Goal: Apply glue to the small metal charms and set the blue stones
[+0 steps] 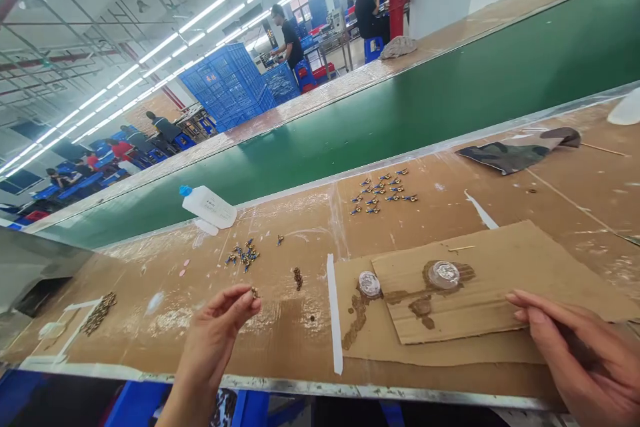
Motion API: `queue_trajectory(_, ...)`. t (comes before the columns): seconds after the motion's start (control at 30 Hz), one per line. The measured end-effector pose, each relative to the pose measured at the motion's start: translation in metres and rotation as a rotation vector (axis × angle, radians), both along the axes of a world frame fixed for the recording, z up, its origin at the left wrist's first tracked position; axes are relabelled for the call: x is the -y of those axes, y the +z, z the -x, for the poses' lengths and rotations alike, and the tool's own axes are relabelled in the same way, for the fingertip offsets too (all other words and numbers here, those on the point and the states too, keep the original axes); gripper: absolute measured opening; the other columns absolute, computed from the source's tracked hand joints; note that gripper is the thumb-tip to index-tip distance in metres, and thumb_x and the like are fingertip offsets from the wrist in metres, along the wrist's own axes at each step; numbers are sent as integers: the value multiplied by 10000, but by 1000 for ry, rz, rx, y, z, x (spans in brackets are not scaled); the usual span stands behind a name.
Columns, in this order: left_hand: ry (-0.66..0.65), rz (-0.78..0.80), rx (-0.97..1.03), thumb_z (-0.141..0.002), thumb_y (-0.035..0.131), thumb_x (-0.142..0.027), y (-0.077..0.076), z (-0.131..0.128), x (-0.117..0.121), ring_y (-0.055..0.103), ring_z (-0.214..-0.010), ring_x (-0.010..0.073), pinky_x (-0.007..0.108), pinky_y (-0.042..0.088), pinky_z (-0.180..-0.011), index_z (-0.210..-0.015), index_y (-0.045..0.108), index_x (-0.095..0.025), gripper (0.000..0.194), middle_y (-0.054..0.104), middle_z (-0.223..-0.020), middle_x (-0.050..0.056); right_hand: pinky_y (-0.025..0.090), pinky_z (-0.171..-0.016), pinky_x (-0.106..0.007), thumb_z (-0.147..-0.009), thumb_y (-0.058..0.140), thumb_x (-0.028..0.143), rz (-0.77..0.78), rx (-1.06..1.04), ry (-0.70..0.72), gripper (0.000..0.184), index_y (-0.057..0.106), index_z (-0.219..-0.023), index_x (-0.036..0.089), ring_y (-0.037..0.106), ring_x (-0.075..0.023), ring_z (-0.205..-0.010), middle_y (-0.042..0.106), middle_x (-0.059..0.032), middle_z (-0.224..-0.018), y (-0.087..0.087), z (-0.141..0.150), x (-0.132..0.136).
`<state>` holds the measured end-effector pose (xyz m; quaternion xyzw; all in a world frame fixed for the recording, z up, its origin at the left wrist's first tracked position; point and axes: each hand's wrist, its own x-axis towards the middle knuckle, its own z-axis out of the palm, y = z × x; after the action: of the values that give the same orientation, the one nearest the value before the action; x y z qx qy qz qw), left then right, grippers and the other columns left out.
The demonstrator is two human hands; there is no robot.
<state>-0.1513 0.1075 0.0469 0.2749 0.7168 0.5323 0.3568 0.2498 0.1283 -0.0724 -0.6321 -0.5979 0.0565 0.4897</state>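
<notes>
A small part (255,293) is pinched between thumb and forefinger by the left hand (215,327), its grip closed, above the worktop (280,347). At three o'clock from it, round dishes (444,275) are borne by cardboard (520,267), their contents unclear. Farther that way, whether anything is gripped by the right hand (583,347) cannot be told. At eleven, a blue-capped bottle (210,207) is seen.

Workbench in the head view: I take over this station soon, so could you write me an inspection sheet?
Surface: brown tabletop, shiny patches, white residue
Things: small piece pinched in left hand; blue-and-gold pieces in two groups; brown pieces heaped at left; two round discs on stained cardboard
Clutter: blue-capped bottle, camouflage cloth, tape strips
Hands: left hand closed; right hand near cardboard, grip unclear
Cables: nothing seen
Surroundings: green strip, blue crates, people beyond
</notes>
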Motion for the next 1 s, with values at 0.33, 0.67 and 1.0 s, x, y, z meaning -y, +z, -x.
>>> queue_trajectory(0.33,-217,23,-172,-478,852,-463,15,-84,-4,695,-682,214,271,576,-656,-709,730,-232,349,654,-522,1,487,-819,-190,-887,504,154,-237,48,139,186,607,-1039,184,621,-83,-858,654,-8,-935,24,4,0)
queue_trajectory(0.67,-348,63,-175,-434,866,-447,21,-155,-27,686,-666,198,262,579,-656,-698,745,-202,381,731,-693,61,508,-802,-219,-847,503,36,-297,-89,149,261,587,-1064,153,603,-94,-861,636,-34,-909,27,2,-4)
queue_trajectory(1.0,-380,51,-170,-375,885,-390,31,-188,-42,693,-618,177,213,566,-671,-653,752,-193,366,721,-611,52,508,-753,-253,-837,499,6,-329,-178,164,344,555,-1136,167,584,-106,-833,630,-34,-899,27,1,-4)
